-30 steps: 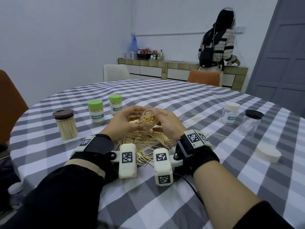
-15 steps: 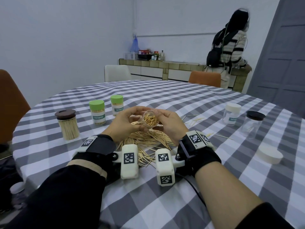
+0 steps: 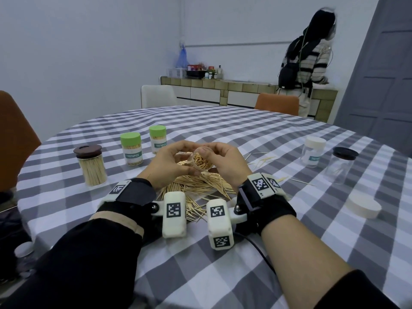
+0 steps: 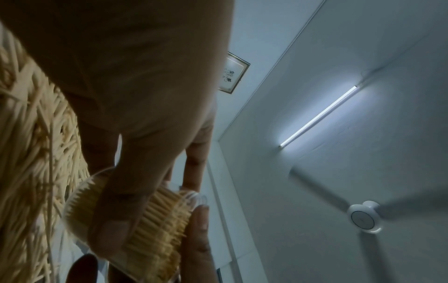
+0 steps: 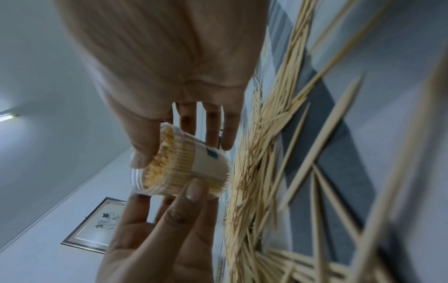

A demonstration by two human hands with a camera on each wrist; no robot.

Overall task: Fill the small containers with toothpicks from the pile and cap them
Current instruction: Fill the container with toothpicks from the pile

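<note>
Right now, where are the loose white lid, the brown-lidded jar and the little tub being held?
loose white lid (image 3: 363, 207), head view, on its flat top.
brown-lidded jar (image 3: 92, 170), head view, on its glass side.
little tub (image 5: 194, 168), right wrist view, on its clear side wall.

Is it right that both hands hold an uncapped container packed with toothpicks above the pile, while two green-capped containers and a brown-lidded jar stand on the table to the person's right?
Not quite. The two green-capped containers and the brown-lidded jar stand to the person's left, as the head view shows. The rest holds: the left hand and right hand hold the uncapped container, packed with toothpicks, above the pile.
</note>
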